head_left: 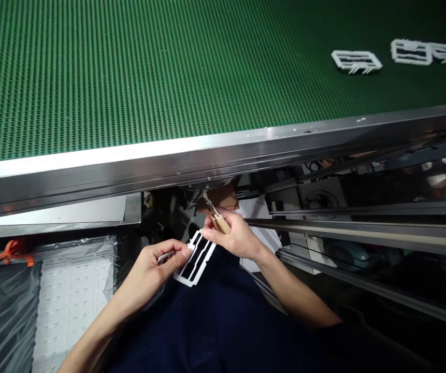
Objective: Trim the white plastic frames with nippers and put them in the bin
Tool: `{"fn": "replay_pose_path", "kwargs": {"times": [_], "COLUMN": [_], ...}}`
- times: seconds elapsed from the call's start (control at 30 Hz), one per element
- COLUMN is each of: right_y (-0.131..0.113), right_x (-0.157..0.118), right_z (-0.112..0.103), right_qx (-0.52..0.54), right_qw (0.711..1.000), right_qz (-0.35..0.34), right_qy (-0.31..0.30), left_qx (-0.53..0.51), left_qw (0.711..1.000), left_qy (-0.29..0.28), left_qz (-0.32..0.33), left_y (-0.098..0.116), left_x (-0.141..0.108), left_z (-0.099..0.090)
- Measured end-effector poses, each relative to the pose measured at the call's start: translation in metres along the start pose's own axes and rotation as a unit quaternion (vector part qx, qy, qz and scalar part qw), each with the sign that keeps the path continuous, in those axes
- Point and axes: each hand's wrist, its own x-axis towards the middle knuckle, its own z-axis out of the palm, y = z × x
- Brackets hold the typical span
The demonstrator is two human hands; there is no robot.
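Observation:
My left hand (160, 267) pinches a white plastic frame (197, 259) by its left side, with part of another white piece (166, 256) showing at its fingers. My right hand (228, 235) is closed round the wooden handle (220, 224) of a small tool whose thin metal end points up and away. The thumb of that hand also touches the frame's upper end. Both hands are below the belt's metal edge, in front of my dark clothing.
A green ribbed belt (129, 67) with a metal edge (191, 150) spans the top. White frames (357, 61) lie on it at the right. At lower left are a tray of white parts (73, 295) and orange-handled scissors (15, 253). Metal rails (343, 230) run right.

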Motion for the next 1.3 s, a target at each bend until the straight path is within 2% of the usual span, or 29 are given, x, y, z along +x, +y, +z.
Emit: {"fn": "replay_pose_path", "kwargs": {"times": [0.07,0.1,0.27,0.4,0.6,0.73,0.93,1.1,1.2,1.3], "right_y": [-0.001,0.000,0.014,0.022,0.024,0.026,0.028,0.028,0.029,0.031], "right_x": [0.000,0.000,-0.004,-0.006,-0.009,-0.012,-0.017,-0.021,-0.023,-0.024], "right_z": [0.000,0.001,0.007,0.013,0.022,0.027,0.032,0.035,0.037,0.039], "right_qx": [-0.019,-0.010,0.087,0.119,0.146,0.140,0.159,0.194,0.204,0.200], "right_qw": [1.000,1.000,0.988,0.979,0.971,0.970,0.971,0.967,0.964,0.965], "right_qz": [-0.013,-0.011,0.028,0.015,0.021,0.025,0.045,0.039,0.046,0.054], "right_qy": [-0.017,-0.007,0.122,0.166,0.190,0.196,0.174,0.161,0.164,0.161], "left_qx": [0.004,0.002,0.034,0.027,0.000,0.046,0.084,0.122,0.138,0.173], "left_qw": [1.000,1.000,0.999,1.000,0.998,0.991,0.991,0.986,0.980,0.960], "left_qy": [-0.003,-0.001,0.006,0.003,0.066,0.115,0.094,0.098,0.098,0.137], "left_qz": [0.007,0.009,0.017,0.009,0.021,0.043,0.055,0.064,0.106,0.173], "left_y": [0.001,0.001,-0.007,-0.013,-0.015,-0.017,-0.019,-0.017,-0.020,-0.024], "left_x": [-0.001,-0.003,-0.015,-0.020,-0.015,-0.017,-0.023,-0.028,-0.028,-0.029], "left_z": [-0.003,-0.005,-0.018,-0.015,-0.005,-0.006,-0.009,-0.010,-0.011,-0.012]}}
